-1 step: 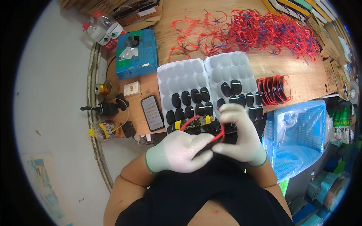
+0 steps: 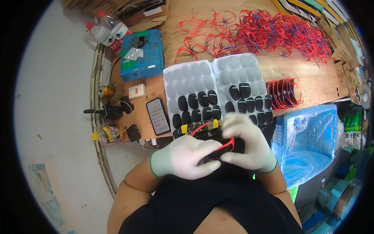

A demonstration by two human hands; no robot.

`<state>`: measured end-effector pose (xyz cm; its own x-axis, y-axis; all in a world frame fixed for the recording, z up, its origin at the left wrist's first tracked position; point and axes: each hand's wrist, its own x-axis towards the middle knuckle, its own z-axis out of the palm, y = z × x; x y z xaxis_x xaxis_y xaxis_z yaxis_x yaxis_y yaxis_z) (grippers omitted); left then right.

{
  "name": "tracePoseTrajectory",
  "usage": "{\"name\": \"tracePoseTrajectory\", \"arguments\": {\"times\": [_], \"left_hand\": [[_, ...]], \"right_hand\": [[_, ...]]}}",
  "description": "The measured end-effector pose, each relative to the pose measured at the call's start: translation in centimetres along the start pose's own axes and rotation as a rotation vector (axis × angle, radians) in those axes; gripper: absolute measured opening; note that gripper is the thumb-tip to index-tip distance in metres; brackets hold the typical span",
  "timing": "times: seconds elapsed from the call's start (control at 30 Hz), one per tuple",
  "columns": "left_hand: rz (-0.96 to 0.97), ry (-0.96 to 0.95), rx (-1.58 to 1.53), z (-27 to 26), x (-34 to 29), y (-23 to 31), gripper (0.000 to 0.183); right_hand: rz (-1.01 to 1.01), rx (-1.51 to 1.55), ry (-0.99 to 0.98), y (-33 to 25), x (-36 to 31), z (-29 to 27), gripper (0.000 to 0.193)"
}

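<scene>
In front of my chest, my left hand (image 2: 187, 156), in a white knit glove with a green cuff, is closed on a red glasses frame (image 2: 230, 144). One red temple rises past its fingers, and a dark lens shows in the frame. My right hand (image 2: 249, 142), gloved alike, bends its fingers and thumb round the frame's right end; its fingers are slightly blurred. Behind the hands stand a camouflage-patterned strip with yellow ends (image 2: 198, 127) and a pale moulded tray (image 2: 191, 84) with several black lenses (image 2: 193, 101) in its nearer pockets.
Red and blue frames (image 2: 280, 35) lie heaped at the back right. A row of red frames with dark lenses (image 2: 283, 93) sits right of the tray. To the left are a phone (image 2: 158, 117), a blue box (image 2: 142, 56) and bottles (image 2: 103, 33). A plastic-lined blue crate (image 2: 306, 140) stands right.
My right hand's fingers have come lower and curl more over the frame's end. The red frame has turned slightly; my left hand stays nearly in place.
</scene>
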<state>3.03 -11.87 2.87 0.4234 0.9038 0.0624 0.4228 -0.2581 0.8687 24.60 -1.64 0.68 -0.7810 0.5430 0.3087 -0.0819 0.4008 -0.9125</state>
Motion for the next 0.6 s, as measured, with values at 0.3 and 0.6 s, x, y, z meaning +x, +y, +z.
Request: {"name": "tracePoseTrajectory", "arguments": {"times": [0.3, 0.6], "left_hand": [[-0.785, 0.405, 0.764, 0.2, 0.6, -14.1, 0.043], [-0.835, 0.557, 0.194, -1.6, 1.5, -13.2, 0.035]], "right_hand": [[0.091, 0.068, -0.058, -0.7, -0.1, 1.9, 0.040], [0.210, 0.634, 0.066, 0.5, -1.4, 3.7, 0.053]]}}
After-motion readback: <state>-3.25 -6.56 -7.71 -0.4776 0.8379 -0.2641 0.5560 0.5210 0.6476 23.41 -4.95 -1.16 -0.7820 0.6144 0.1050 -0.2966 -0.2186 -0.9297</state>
